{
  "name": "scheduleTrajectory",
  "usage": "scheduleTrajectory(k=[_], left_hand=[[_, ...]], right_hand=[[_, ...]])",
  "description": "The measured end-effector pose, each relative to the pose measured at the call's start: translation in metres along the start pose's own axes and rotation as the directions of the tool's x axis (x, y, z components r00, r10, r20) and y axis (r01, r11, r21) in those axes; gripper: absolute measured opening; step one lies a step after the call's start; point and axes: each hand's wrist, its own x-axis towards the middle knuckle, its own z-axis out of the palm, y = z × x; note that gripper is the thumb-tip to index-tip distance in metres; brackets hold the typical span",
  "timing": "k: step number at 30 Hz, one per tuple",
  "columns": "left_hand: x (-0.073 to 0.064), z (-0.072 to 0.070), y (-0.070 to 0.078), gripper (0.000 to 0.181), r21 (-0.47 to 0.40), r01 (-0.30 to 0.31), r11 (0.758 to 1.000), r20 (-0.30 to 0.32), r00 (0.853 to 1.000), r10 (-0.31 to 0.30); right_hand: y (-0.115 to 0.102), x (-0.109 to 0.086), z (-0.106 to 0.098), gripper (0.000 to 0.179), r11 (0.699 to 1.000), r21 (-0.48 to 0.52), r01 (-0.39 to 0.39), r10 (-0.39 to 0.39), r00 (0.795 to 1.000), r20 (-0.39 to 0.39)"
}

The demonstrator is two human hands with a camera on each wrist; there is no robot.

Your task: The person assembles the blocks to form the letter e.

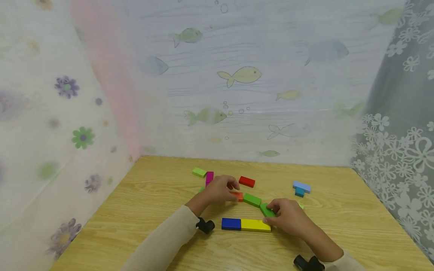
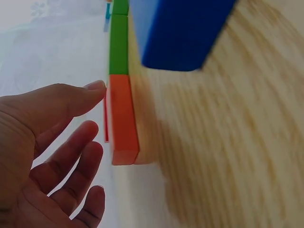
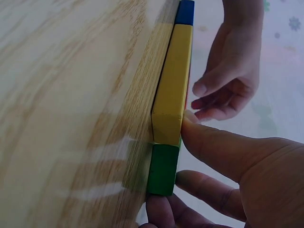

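Your right hand (image 1: 289, 216) pinches the end green block (image 1: 266, 211) where a bent row finishes on the worktop (image 1: 135, 210), while your left hand (image 1: 219, 189), fingers loosely spread, brings its thumb to the side of the orange block (image 1: 238, 196); whether it touches, you cannot tell from here. Between these two pieces lies the inner green block (image 1: 252, 200), end to end with the orange one.

By the look of it, much of your arrangement is down: the row bends toward you, and nearer you the blue block (image 1: 231, 224) meets the yellow block (image 1: 252, 225) in a straight line. The end green block's angle seems the part left to settle. The red block (image 1: 247, 181) sits apart behind the row, the lime block (image 1: 199, 172) and magenta block (image 1: 210, 177) lie together at far left, and a light blue block (image 1: 301, 186) adjoins a teal block (image 1: 300, 192) at right; their part in the work is unclear.

Wood grain runs across the worktop. Behind it hangs a pale fish-print curtain (image 1: 244, 124), with a flowered sheet (image 1: 44, 131) to your left and grey, white-flowered fabric (image 1: 390, 94) to your right.
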Motion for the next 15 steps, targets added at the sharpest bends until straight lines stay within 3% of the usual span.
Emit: scheduleTrajectory(k=[8,15], left_hand=[[-0.022,-0.003,0.010,0.028,-0.033,0.003,0.999,-0.047,0.999,-0.005],[-0.054,-0.016,0.013,0.033,-0.073,-0.009,0.997,-0.134,0.991,-0.001]], right_hand=[[0.006,-0.014,-0.005,0.041,1.000,0.011,0.021,-0.021,0.999,0.024],[0.011,-0.025,-0.009,0.041,0.999,0.011,0.044,-0.044,0.998,0.036]])
